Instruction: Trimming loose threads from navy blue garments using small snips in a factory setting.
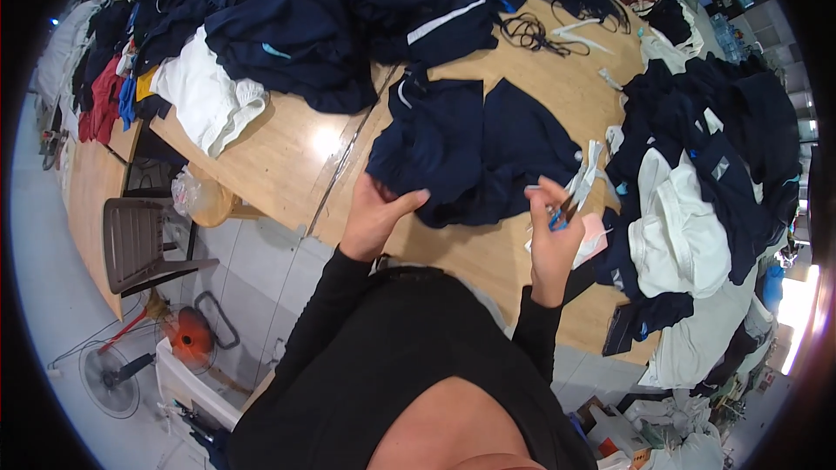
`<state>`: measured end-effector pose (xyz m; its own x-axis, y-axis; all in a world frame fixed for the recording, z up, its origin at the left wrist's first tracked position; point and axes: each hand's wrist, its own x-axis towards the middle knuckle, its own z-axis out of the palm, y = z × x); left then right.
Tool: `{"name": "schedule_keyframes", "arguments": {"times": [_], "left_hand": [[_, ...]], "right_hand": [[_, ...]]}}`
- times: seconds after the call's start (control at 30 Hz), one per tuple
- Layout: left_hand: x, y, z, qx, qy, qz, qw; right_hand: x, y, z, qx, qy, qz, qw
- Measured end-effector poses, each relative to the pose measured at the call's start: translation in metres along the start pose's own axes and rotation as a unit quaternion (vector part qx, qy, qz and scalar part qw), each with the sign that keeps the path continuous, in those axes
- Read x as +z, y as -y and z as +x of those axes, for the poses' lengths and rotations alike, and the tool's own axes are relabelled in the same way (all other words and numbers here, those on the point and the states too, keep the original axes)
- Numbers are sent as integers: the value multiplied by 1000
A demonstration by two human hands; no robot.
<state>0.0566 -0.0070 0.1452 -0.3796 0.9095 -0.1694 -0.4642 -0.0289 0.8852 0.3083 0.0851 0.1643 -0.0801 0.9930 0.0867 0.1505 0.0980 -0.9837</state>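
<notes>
A dark navy garment [444, 139], shaped like a pair of shorts, lies spread on the wooden table in front of me. My left hand [376, 216] grips its near left edge, thumb on top and fingers underneath. Beside the garment's near right corner, my right hand [555, 244] is closed around small scissors [558, 220] with blue handles; the blades are partly hidden by the fingers. White strips [594, 164] lie just beyond that hand. A pink and white piece [596, 237] rests next to its wrist.
Navy garments [287, 30] are heaped at the far side, with a white garment [209, 91] at the left. Dark cords [535, 35] lie at the back. Another navy pile with a white garment [679, 231] stands right. A chair [135, 239] and fans [189, 337] are on the left floor.
</notes>
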Motion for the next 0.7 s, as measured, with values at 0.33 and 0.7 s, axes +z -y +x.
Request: {"name": "schedule_keyframes", "arguments": {"times": [0.33, 0.7], "left_hand": [[-114, -7, -1, -166, 149, 187, 957], [-130, -44, 71, -22, 118, 469, 875]], "right_hand": [[12, -128, -15, 128, 41, -52, 990], [44, -140, -48, -32, -116, -202, 972]]}}
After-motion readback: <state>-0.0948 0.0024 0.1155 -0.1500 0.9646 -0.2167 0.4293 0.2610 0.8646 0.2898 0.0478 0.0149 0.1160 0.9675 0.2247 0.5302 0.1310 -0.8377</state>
